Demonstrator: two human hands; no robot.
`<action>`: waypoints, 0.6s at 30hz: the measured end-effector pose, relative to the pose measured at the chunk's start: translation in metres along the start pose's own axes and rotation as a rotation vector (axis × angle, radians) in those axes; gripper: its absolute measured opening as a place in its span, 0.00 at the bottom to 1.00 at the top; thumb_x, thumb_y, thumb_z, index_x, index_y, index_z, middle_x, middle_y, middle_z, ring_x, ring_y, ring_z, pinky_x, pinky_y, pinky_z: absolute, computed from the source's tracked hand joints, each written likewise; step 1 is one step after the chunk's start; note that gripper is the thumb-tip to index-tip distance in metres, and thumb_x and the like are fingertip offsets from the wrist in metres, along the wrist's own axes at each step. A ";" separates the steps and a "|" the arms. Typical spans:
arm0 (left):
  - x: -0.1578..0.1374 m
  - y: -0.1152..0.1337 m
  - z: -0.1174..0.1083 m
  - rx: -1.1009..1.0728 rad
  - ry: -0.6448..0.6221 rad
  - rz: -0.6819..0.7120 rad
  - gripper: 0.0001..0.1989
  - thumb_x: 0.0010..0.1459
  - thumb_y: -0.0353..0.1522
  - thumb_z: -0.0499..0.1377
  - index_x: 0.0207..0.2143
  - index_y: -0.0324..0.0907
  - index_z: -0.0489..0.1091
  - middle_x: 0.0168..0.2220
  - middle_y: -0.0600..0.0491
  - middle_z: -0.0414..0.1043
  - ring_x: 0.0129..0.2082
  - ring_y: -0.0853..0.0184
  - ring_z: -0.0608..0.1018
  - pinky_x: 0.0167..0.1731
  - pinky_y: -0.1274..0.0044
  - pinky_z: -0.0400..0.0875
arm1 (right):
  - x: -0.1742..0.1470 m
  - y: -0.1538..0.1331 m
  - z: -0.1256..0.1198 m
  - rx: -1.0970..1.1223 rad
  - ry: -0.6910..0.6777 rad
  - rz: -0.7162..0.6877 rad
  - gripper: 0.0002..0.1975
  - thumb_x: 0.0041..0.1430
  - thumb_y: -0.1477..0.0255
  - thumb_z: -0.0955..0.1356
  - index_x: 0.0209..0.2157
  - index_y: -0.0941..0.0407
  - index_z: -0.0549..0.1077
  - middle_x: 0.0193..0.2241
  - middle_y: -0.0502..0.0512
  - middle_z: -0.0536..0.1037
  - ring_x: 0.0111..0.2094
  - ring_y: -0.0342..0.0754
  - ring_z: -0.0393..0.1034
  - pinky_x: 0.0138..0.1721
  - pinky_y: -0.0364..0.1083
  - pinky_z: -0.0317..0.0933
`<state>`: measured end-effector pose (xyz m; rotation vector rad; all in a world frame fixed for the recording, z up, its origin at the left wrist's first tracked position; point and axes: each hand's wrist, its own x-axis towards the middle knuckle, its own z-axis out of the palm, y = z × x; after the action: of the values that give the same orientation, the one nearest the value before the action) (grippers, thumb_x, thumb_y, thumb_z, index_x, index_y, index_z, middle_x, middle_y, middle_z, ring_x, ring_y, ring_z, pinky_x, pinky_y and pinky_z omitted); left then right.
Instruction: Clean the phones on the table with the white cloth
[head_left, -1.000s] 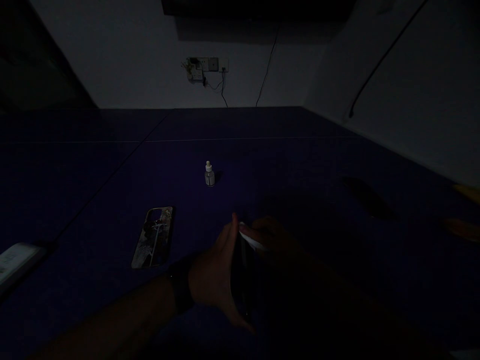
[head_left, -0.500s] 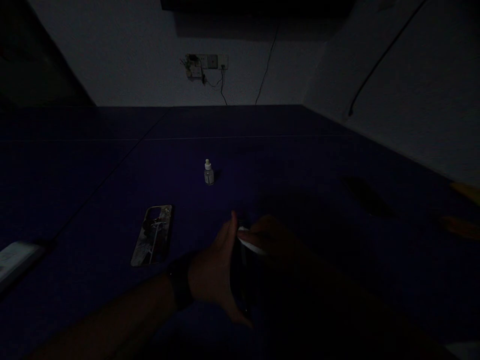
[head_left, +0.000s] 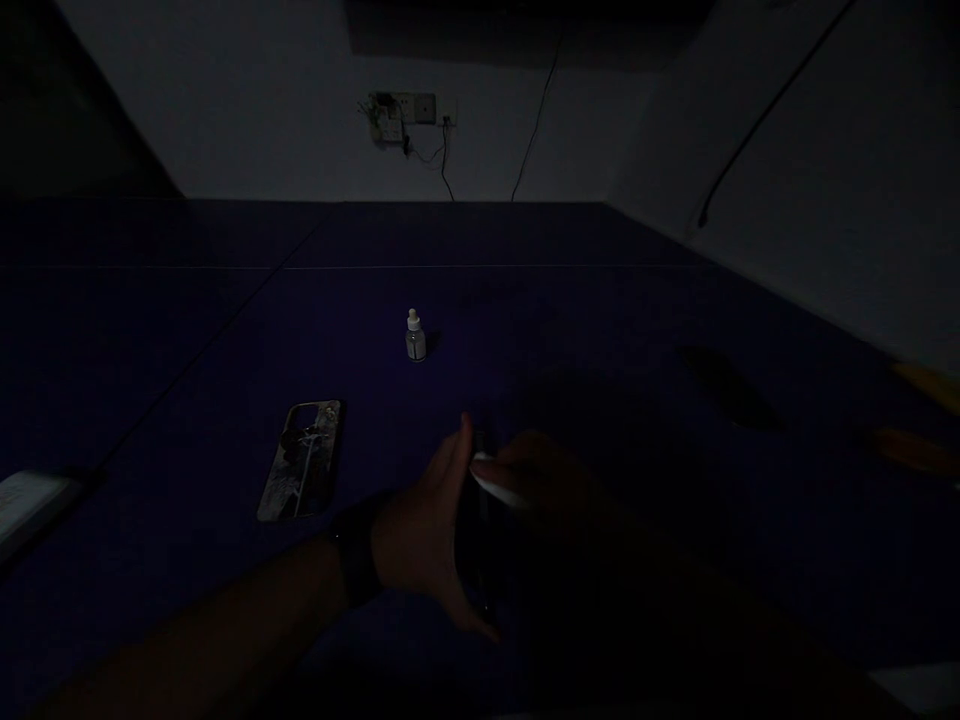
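Note:
The light is very dim. My left hand point(head_left: 420, 535), with a dark band at the wrist, grips a dark, flat, phone-like object point(head_left: 471, 545) held on edge, thumb and fingers at its opposite ends. Pinched in my right hand point(head_left: 544, 470) is a small white piece point(head_left: 499, 487), perhaps a wipe or tissue, against the upper part of that object. Shadow hides most of the right hand and the object's far side. To the left lies a patterned phone case point(head_left: 300, 465) with a camera cutout. Beyond the hands a small clear bottle point(head_left: 415, 340) with a white cap stands upright.
A white box-like item point(head_left: 34, 505) sits at the left edge of the dark blue surface point(head_left: 480, 300). On the right lie a dark flat item point(head_left: 727, 388) and an orange item point(head_left: 919, 450). Wall sockets point(head_left: 405, 108) with cords are at the back.
The view has tilted slightly, so everything sits a little higher in the picture, which is darker. Both hands keep almost the same hold on the dark object and the white piece.

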<state>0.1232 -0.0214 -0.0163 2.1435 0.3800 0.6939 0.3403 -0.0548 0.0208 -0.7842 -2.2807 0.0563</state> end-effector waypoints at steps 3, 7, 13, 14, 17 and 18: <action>0.000 -0.001 0.000 0.004 -0.007 -0.028 0.93 0.18 0.55 0.77 0.67 0.44 0.09 0.73 0.37 0.24 0.70 0.27 0.41 0.64 0.43 0.55 | -0.011 -0.018 -0.006 0.049 -0.058 -0.116 0.14 0.71 0.69 0.62 0.55 0.53 0.71 0.35 0.52 0.79 0.34 0.47 0.72 0.38 0.46 0.67; 0.000 0.000 -0.002 -0.005 -0.022 -0.021 0.91 0.21 0.56 0.76 0.67 0.45 0.08 0.73 0.37 0.25 0.70 0.29 0.42 0.64 0.44 0.56 | -0.012 -0.023 -0.007 0.020 -0.077 -0.165 0.12 0.74 0.71 0.60 0.51 0.53 0.73 0.34 0.50 0.80 0.33 0.44 0.73 0.40 0.45 0.67; 0.001 0.002 -0.003 -0.001 -0.021 -0.028 0.91 0.21 0.57 0.76 0.67 0.44 0.09 0.73 0.36 0.26 0.70 0.29 0.42 0.65 0.44 0.53 | -0.012 -0.013 0.000 -0.027 -0.062 -0.029 0.17 0.71 0.72 0.61 0.58 0.54 0.70 0.38 0.56 0.79 0.37 0.49 0.73 0.40 0.50 0.69; 0.001 0.001 -0.003 0.003 -0.024 -0.015 0.91 0.21 0.57 0.76 0.67 0.44 0.09 0.73 0.37 0.25 0.70 0.29 0.41 0.65 0.44 0.53 | -0.015 -0.017 0.000 -0.014 -0.091 -0.053 0.16 0.71 0.72 0.61 0.57 0.53 0.70 0.38 0.54 0.80 0.36 0.48 0.73 0.39 0.49 0.69; 0.001 -0.002 -0.003 0.010 -0.034 0.005 0.93 0.18 0.57 0.76 0.67 0.44 0.08 0.73 0.37 0.23 0.70 0.29 0.40 0.65 0.45 0.54 | -0.027 -0.032 -0.001 0.015 -0.174 -0.098 0.14 0.70 0.71 0.64 0.54 0.48 0.73 0.36 0.50 0.80 0.33 0.46 0.73 0.37 0.47 0.70; 0.001 -0.004 -0.003 0.009 -0.039 0.000 0.93 0.18 0.57 0.76 0.66 0.44 0.08 0.73 0.36 0.23 0.70 0.28 0.40 0.65 0.45 0.55 | -0.029 -0.036 -0.001 0.017 -0.188 -0.096 0.14 0.69 0.72 0.65 0.53 0.46 0.73 0.36 0.50 0.80 0.33 0.47 0.73 0.36 0.47 0.70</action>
<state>0.1221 -0.0167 -0.0172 2.1619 0.3630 0.6504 0.3385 -0.1007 0.0131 -0.6845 -2.4894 0.1092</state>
